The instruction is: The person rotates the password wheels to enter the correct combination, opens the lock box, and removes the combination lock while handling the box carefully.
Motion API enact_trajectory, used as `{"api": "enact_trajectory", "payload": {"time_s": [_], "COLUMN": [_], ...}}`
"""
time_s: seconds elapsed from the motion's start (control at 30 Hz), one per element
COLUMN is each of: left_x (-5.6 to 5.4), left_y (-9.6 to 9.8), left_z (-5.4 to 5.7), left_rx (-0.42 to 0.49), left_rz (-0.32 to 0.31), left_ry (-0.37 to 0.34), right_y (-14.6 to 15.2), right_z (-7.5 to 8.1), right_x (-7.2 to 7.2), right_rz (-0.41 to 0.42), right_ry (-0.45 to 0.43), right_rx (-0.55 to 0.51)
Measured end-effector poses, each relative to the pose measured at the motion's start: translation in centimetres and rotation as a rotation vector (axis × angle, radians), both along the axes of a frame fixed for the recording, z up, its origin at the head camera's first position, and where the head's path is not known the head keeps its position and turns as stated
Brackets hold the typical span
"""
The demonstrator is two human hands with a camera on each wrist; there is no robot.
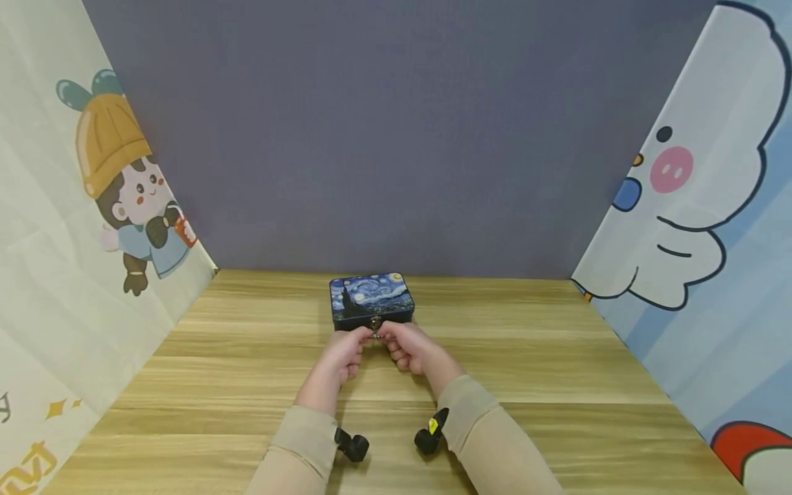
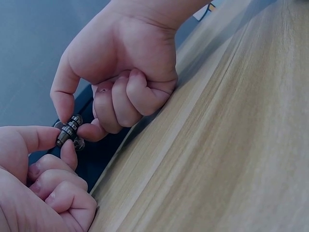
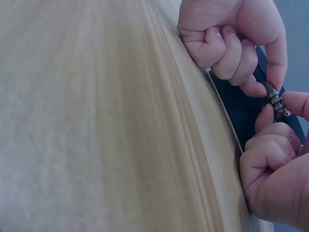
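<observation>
A small tin box (image 1: 371, 295) with a starry night painting on its lid stands closed at the back of the table. At its front clasp (image 1: 375, 321) is a small dark combination padlock (image 2: 70, 129) with ringed number dials. My left hand (image 1: 348, 352) pinches one end of the padlock between thumb and index finger, the other fingers curled in. From the opposite side my right hand (image 1: 413, 346) pinches the other end the same way. In the right wrist view the padlock (image 3: 275, 100) sits between both sets of fingertips, close before the box's dark front.
The wooden table (image 1: 526, 385) spreads around the box. Behind it rises a grey panel (image 1: 396, 137). Cartoon-printed cloths hang at left (image 1: 49, 275) and right (image 1: 730, 261). A black wrist camera (image 1: 353, 445) sits by the left sleeve, another (image 1: 428, 436) by the right.
</observation>
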State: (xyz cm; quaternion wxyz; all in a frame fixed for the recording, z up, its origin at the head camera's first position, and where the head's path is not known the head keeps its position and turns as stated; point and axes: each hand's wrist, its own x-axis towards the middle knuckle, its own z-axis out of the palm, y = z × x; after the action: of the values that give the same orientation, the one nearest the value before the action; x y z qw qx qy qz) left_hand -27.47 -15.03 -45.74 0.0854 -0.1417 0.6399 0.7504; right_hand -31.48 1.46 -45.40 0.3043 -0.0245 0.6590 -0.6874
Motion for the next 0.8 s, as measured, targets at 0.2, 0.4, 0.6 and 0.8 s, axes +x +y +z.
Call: {"api": "enact_trajectory", "payload": {"time_s": [0.2, 0.4, 0.6, 0.8], "left_x": [0.01, -0.03, 0.01, 0.10], "left_y": [-0.04, -0.08, -0.04, 0.02], "left_z": [-0.05, 0.10, 0.15, 0.17], "left_rx": [-0.007, -0.011, -0.013, -0.009], "left_rz": [-0.001, -0.002, -0.004, -0.004], "left_ry": [0.004, 0.001, 0.006, 0.008], "right_y": [-0.16, -0.25, -0.32, -0.37], "right_z": [0.01, 0.01, -0.04, -0.23], "right_x": [-0.06, -0.21, -0.23, -0.28], "right_rz": [-0.012, -0.016, -0.017, -0.017], "right_ry": [-0.002, -0.007, -0.003, -0.001], "right_rx": [0.019, 0.019, 0.015, 0.019]}}
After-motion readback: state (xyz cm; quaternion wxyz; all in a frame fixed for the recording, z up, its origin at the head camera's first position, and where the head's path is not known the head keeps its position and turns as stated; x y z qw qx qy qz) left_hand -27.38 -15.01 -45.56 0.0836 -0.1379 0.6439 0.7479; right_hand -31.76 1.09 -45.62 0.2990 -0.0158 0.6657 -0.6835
